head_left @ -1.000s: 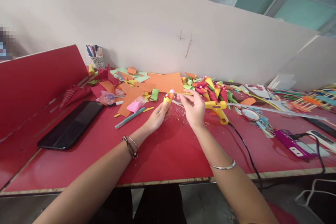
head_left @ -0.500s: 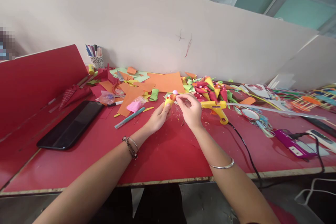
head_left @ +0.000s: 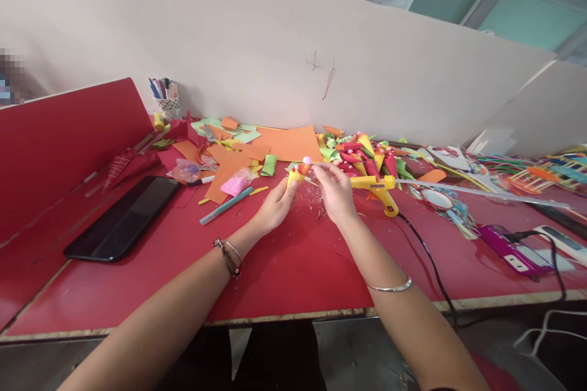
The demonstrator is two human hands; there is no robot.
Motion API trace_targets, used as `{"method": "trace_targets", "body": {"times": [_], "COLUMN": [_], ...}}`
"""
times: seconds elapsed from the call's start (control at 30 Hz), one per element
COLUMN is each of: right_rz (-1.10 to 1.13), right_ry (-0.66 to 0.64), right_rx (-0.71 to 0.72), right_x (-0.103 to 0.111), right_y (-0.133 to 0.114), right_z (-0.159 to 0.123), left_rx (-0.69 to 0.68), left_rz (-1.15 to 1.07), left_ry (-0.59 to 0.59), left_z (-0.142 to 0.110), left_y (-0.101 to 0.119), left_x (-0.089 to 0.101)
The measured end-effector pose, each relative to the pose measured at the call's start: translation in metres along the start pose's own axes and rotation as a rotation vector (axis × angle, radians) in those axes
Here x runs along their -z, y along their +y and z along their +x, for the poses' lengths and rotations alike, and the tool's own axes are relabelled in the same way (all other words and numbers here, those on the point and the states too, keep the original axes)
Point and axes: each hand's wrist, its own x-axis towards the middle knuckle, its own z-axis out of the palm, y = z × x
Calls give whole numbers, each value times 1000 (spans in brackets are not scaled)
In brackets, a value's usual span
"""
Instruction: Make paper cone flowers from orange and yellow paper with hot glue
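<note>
My left hand (head_left: 274, 204) is closed on a small yellow paper cone (head_left: 294, 176) topped with an orange piece and a pink ball. My right hand (head_left: 336, 192) is right beside it, its fingertips pinched close to the cone's top; what they pinch, if anything, is too small to name. Both hands hover over the red table (head_left: 284, 263). A yellow glue gun (head_left: 378, 188) lies just right of my right hand. A heap of finished paper cones (head_left: 367, 156) sits behind it.
Orange and green paper scraps (head_left: 257, 146) lie behind the hands. A black tablet (head_left: 123, 217) rests at left, a pen cup (head_left: 169, 101) at the back, a teal pen (head_left: 225, 205) near my left hand. The glue gun's black cord (head_left: 426, 253) runs off the front edge; a purple power strip (head_left: 516, 250) lies at right.
My right hand has drawn closer to the cone and its fingers have gone from loosely spread to pinched at the cone's top. The left hand has stayed put.
</note>
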Motion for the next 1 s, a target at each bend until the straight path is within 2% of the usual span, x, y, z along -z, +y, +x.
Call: {"method": "trace_targets", "body": {"times": [0.17, 0.23, 0.43, 0.5, 0.57, 0.67, 0.77, 0.9, 1.0], "right_rz": [-108, -240, -850, -951, -961, -885, -775, -485, -245], "right_ry": [-1, -16, -148, -158, -132, -87, -77, -36, -139], "right_rx": [71, 168, 594, 661, 677, 655, 571, 254, 18], "right_x": [1, 1, 2, 3, 3, 3, 1, -2, -3], "right_y": [-1, -4, -14, -15, -17, -20, -20, -10, -1], "right_z": [0, -1, -7, -7, -7, -7, -8, -7, -5], "left_rx": [-42, -34, -43, -59, -73, -76, -58, -63, -85], "left_rz": [-54, -78, -85, -61, -36, -38, -78, -89, -31], "left_ry": [-57, -58, -67, -47, -26, -18, -38, -125, -173], "left_z": [1, 2, 4, 5, 5, 6, 5, 3, 0], "left_y": [1, 3, 2, -1, -4, -6, -2, 6, 11], "left_x": [0, -1, 0, 1, 2, 2, 1, 1, 1]}}
